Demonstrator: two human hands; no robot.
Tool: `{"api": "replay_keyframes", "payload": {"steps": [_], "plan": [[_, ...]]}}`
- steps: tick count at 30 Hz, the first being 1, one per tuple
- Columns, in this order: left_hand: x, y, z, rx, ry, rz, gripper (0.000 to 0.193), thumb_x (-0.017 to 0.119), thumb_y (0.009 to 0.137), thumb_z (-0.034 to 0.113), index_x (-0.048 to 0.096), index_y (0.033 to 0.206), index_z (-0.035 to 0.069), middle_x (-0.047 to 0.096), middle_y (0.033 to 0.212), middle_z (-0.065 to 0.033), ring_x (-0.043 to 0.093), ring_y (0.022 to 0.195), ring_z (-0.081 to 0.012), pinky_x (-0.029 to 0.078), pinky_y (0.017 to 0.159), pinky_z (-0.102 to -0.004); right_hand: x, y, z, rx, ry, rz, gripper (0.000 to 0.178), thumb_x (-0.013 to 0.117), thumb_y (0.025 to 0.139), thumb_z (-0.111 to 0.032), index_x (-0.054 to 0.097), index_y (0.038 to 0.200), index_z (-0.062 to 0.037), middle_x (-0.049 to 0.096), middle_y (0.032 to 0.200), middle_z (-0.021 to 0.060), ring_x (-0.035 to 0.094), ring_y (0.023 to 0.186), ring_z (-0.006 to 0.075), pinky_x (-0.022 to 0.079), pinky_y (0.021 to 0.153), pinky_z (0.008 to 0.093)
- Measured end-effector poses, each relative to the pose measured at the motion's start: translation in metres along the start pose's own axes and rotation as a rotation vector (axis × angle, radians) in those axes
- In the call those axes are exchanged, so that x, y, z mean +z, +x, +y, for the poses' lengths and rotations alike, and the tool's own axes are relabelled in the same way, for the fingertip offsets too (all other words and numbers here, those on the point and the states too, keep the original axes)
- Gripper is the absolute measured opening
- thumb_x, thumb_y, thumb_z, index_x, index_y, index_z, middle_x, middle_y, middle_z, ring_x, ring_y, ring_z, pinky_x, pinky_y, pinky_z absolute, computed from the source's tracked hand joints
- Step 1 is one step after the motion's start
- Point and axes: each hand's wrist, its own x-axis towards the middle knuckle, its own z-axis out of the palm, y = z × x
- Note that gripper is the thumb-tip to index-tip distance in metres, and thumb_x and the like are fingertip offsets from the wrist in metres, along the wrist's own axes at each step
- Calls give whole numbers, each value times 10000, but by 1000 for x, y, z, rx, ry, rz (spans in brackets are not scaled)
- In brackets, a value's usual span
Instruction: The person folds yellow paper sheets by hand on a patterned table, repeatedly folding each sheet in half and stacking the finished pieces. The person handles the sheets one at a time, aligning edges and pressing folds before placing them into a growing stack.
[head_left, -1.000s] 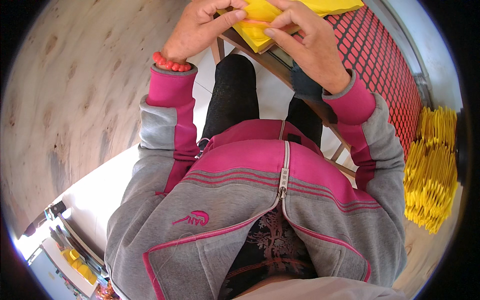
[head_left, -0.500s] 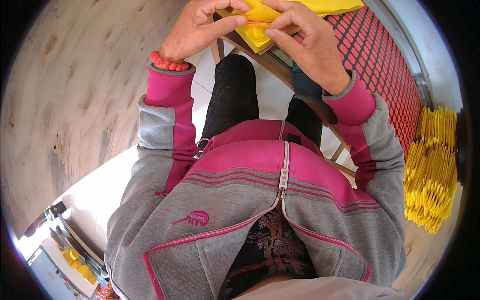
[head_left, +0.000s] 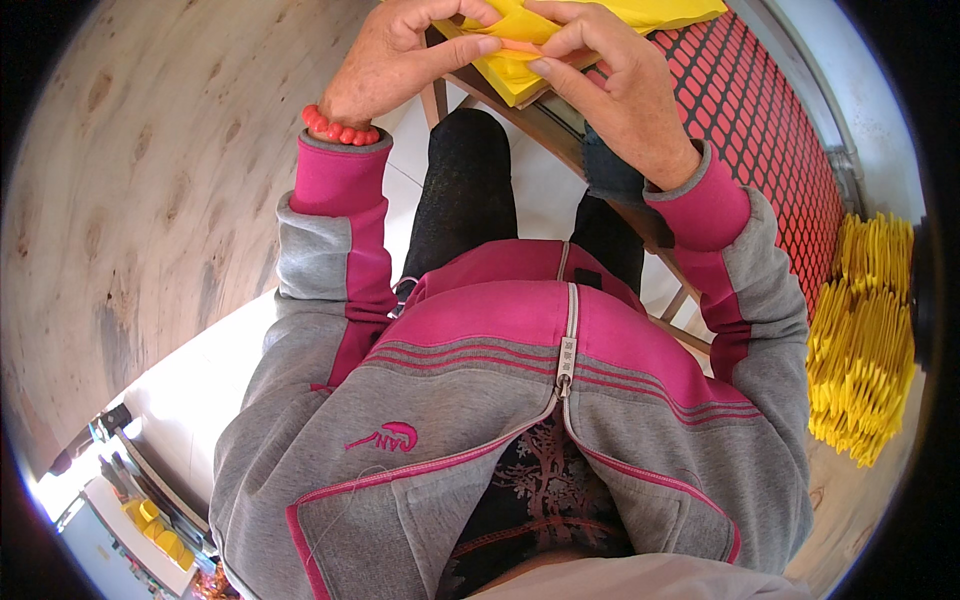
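Observation:
At the top of the head view, my left hand (head_left: 405, 60) and my right hand (head_left: 625, 90) face each other over a piece of thin yellow paper (head_left: 522, 25). Each pinches it between thumb and fingers, and a fold shows between the thumb tips. An orange-pink strip (head_left: 520, 46) lies in that fold. Below the fingers are more yellow sheets (head_left: 515, 84), which reach to the upper right. The upper edge of the picture cuts off part of both hands and the paper. A red bead bracelet (head_left: 340, 127) circles my left wrist.
A wood-grain tabletop (head_left: 130, 200) fills the left side. To the right, a red-and-black patterned surface (head_left: 760, 140) slopes beside a pale wall. A thick bunch of folded yellow papers (head_left: 860, 350) stands at the far right. My legs are beneath a wooden frame (head_left: 555, 145).
My left thumb has shifted slightly to the right along the fold, and a little more of the orange-pink strip shows. Both hands keep their grip on the paper.

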Motion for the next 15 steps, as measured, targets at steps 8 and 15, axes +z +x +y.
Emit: {"api": "replay_keyframes", "payload": {"steps": [8,15], "plan": [[2,-1,-3,2,-52,-2,74,734,931,10,673,969,29,635,889,16,576,831,-58,464,716,-232,0,0,-1,13,-2,3,115,735,872,-27,644,941,-17,672,1203,211,681,799,237,531,693,302],[12,-1,-3,26,-84,83,55,693,966,11,646,951,35,603,864,33,543,791,-48,447,701,-223,-2,0,-28,-96,-168,141,158,740,849,-51,666,987,-28,697,1112,157,700,908,315,553,774,355]]}}
